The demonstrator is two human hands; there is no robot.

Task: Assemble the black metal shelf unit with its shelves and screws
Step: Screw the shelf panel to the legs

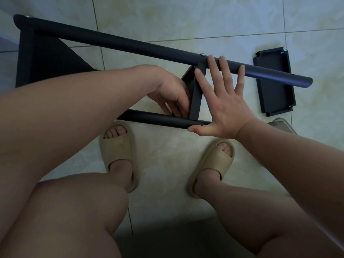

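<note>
- Knees (74,211) fill the foreground; the person crouches in tan foam slides (117,151) on a glossy tiled floor (167,155).
- Shelf unit (46,60) lies on its side on that floor, part built. It is matte black metal, with a flat end shelf at the left.
- Far pole (130,44) and near pole (158,120) are smooth round tubes. Risk: they can roll or skid on slick tile and throw the holes out of line.
- Loose shelf (273,84) is a shallow tray with notched corners, lying flat beyond the far pole's end.
- Middle shelf (195,101) stands on edge between the poles. Risk: it twists or drops out if pressure eases before the near side is fixed.
- Right hand (223,105) has its grip apart: palm flat, fingers spread across both poles, bracing them.
- Left hand (169,95) has fingers tucked behind the middle shelf by the near pole. Cannot tell whether its grip is clamped on anything.
- Screw (202,54) is a small silver head on the far pole. Risk: cross-threading if driven skewed.
</note>
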